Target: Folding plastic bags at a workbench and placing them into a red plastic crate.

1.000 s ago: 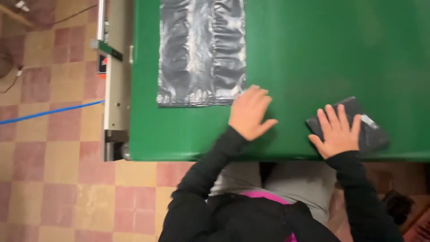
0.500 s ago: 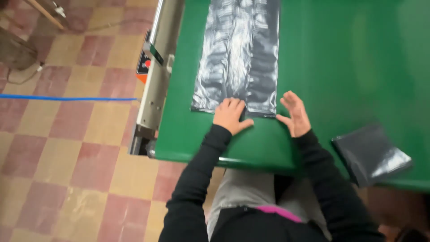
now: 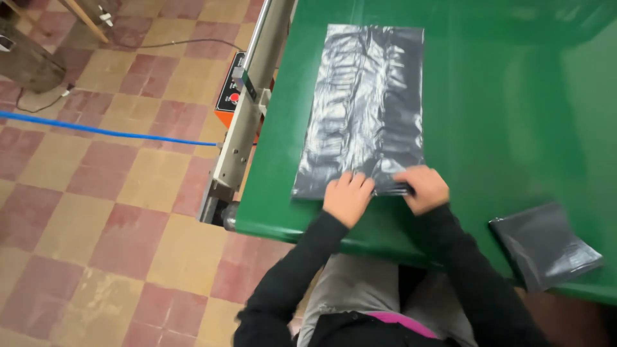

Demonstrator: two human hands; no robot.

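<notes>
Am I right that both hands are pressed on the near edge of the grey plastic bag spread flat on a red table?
Not quite: the head view shows the table is green, not red. The left hand and right hand do rest on the near edge of the grey plastic bag, which lies flat.

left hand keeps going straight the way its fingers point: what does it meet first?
The left hand points up the green table, its fingers already on the near edge of the flat grey plastic bag. Going straight on, it would probably just slide along that bag.

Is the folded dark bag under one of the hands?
No, the folded dark bag lies alone near the table edge, while both hands rest on the long plastic sheet.
</notes>
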